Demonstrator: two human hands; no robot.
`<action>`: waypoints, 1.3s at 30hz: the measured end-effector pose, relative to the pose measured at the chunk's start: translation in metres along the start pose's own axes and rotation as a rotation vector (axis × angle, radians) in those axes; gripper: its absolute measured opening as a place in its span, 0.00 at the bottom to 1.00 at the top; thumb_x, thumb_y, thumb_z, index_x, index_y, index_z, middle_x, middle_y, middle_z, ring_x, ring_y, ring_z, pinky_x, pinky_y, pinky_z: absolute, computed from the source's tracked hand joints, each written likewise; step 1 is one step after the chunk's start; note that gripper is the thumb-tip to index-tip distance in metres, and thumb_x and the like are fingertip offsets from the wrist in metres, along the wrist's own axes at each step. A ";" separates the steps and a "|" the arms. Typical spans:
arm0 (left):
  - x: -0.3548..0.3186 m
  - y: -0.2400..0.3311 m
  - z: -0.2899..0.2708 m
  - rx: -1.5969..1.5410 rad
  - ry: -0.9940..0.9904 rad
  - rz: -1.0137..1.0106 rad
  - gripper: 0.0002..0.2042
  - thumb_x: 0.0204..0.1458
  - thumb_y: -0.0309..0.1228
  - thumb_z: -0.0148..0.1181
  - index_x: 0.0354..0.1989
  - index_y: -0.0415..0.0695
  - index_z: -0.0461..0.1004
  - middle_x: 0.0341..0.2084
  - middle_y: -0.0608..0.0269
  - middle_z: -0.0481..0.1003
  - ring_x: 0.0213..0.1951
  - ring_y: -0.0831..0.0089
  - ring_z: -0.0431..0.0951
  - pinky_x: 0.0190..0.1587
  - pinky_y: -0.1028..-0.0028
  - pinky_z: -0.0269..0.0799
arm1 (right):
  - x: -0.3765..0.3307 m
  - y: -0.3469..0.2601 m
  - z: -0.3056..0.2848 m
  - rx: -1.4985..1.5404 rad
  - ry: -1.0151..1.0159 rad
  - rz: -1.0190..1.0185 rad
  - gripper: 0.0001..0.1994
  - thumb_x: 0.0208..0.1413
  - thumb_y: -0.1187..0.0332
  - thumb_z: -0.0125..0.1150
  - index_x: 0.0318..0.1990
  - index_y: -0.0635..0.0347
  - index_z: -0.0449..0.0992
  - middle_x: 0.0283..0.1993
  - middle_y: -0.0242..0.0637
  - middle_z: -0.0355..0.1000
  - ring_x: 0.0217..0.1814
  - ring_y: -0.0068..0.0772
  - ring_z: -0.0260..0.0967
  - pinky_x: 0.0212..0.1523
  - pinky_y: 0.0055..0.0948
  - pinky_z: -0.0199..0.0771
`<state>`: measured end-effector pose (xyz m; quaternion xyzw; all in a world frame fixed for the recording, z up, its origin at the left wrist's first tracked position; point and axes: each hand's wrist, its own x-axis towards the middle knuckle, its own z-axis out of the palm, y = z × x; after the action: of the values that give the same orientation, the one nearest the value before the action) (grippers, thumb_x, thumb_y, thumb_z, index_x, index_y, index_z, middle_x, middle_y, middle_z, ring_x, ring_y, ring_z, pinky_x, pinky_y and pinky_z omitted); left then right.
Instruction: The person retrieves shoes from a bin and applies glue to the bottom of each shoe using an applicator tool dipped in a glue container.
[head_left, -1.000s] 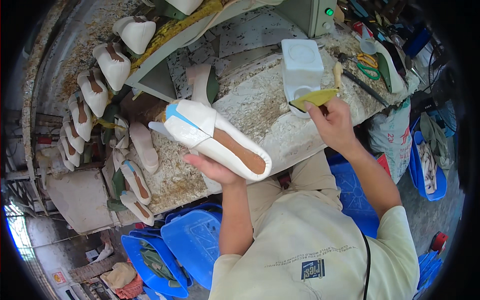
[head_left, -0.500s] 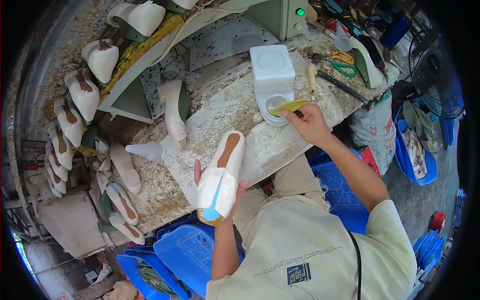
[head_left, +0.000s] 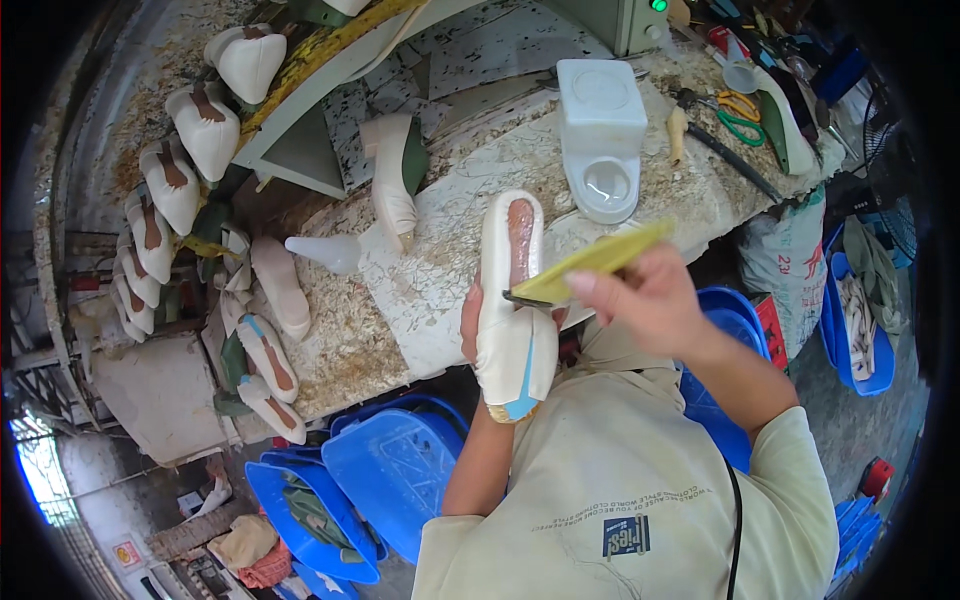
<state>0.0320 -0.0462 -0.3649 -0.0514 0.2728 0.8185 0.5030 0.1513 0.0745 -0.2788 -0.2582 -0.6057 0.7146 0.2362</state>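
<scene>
In my left hand [head_left: 470, 322] lies a white shoe upper stretched over a last [head_left: 505, 350], underside up, with a blue strip near its lower end. My fingers wrap its edges, partly hidden behind it. The brown strip [head_left: 521, 235] along its underside looks wet and shiny. My right hand [head_left: 648, 300] pinches a flat yellow brush [head_left: 605, 262], slightly blurred. Its dark tip touches the shoe's underside near the lower end of the brown strip. Just beyond stands a white plastic dispenser [head_left: 603, 120] with a round cup at its front holding liquid.
Several similar shoes [head_left: 205, 130] line a rack at the left. A pale shoe [head_left: 393, 180] and a translucent bottle [head_left: 330, 252] rest on the crusted workbench [head_left: 350, 350]. Scissors [head_left: 740, 118] and a hammer [head_left: 730, 155] lie far right. Blue bins [head_left: 390, 480] stand below.
My right hand has brought the brush from the dispenser's cup to the shoe. The shoe has come up and right in view, and its brown strip has turned shiny.
</scene>
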 end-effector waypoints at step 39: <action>-0.043 0.005 0.023 0.811 -0.233 0.388 0.41 0.44 0.54 0.63 0.62 0.42 0.57 0.56 0.53 0.67 0.56 0.62 0.68 0.63 0.63 0.58 | 0.063 -0.015 -0.086 -0.802 0.187 -0.614 0.07 0.54 0.73 0.58 0.38 0.62 0.79 0.26 0.43 0.70 0.25 0.39 0.68 0.26 0.33 0.66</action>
<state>0.0533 -0.0702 -0.3279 0.2938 0.5173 0.7249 0.3473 0.1604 0.1820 -0.2811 -0.2017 -0.8564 0.2976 0.3707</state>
